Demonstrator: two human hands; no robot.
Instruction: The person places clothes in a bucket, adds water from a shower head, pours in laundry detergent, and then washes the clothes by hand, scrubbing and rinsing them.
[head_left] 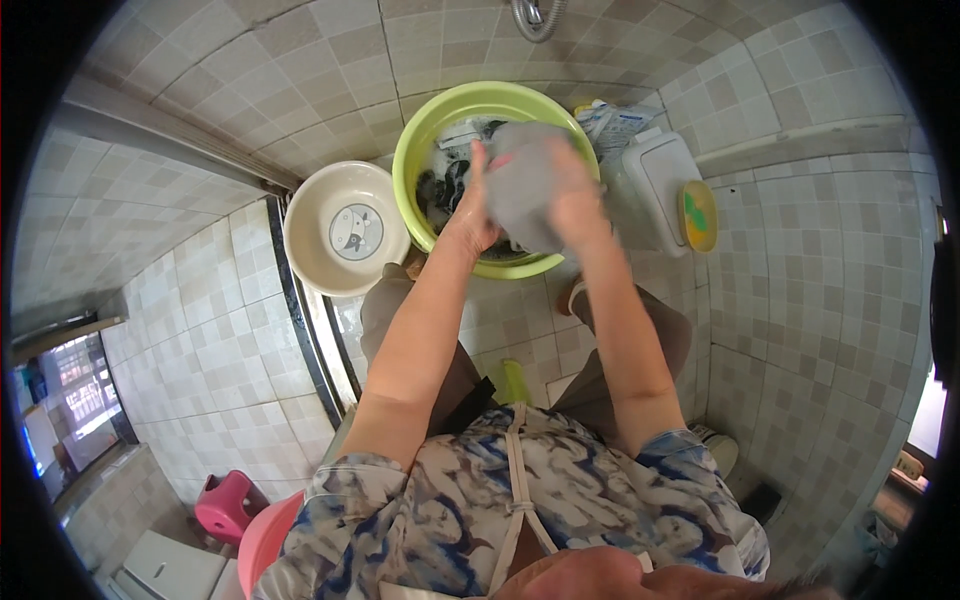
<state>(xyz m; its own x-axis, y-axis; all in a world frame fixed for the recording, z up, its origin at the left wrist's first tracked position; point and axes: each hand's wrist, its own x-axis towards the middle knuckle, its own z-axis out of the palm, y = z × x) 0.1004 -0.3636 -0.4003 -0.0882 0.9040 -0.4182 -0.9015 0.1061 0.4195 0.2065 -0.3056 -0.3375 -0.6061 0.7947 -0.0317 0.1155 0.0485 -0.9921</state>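
Over a lime-green basin (pixel 403 180) I hold up a bunched grey cloth (pixel 528 190), blurred by motion. My left hand (pixel 474 210) is closed on the cloth's left side, thumb pointing up. On the opposite side my right hand (pixel 578 205) grips it; its fingers are smeared and partly hidden. A small pink patch shows near the cloth's upper left. Below, dark and white wet laundry (pixel 452 185) lies in sudsy water inside the basin.
A cream basin (pixel 308 225) with a cartoon print stands left of the green one. To the right are a white lidded box (pixel 665 180), a yellow dish (pixel 699 215) with something green, and plastic packages (pixel 618 125). A pink stool (pixel 228 505) sits lower left. Tiled walls surround me.
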